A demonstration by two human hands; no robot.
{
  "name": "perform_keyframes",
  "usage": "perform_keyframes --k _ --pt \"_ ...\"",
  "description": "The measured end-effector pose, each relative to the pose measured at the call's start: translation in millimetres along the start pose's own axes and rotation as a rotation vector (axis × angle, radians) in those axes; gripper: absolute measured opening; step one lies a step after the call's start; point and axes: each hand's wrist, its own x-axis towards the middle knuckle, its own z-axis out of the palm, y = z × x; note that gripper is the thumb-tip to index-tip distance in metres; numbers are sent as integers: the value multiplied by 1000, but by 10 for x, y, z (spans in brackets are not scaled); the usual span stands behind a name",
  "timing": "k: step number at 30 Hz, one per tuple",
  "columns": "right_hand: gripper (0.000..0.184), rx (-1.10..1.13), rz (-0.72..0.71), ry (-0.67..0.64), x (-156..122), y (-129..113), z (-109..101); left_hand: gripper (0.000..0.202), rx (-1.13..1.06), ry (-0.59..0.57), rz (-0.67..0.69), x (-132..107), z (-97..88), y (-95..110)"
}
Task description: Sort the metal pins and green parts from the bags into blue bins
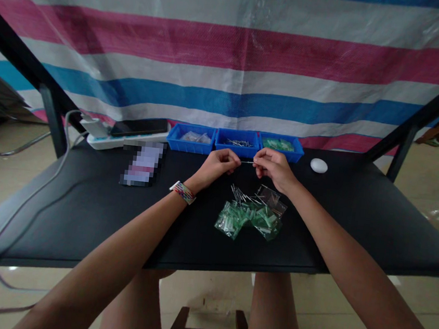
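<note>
My left hand [221, 166] and my right hand [272, 167] face each other just in front of the blue bins. Between their fingertips runs a thin metal pin [247, 162], pinched at its left end by the left hand and at its right end by the right. Below them on the black table lie several loose metal pins [242, 195]. Small green plastic packets [233, 218] with pale pieces inside are heaped beside these pins. A clear plastic bag [273, 199] rests under my right wrist.
Three blue bins line the back: the left bin [190, 148] holds clear packets, the middle bin [234, 149] metal pins, the right bin [294, 156] green packets. A white egg-shaped object [318, 165] sits at right. At left are a power strip [106, 143], a dark phone [141, 126] and a blurred-out object [143, 164].
</note>
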Motion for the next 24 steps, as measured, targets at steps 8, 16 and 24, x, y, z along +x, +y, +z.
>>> perform_keyframes --k 8,16,24 --pt "28 -33 -27 -5 16 57 -9 19 -19 12 -4 -1 15 22" --pt "30 -37 -126 -2 25 63 4 17 -46 -34 -40 -20 4 45" --pt "26 -27 -202 -5 44 86 -11 29 -24 -56 -79 7 -2 30"
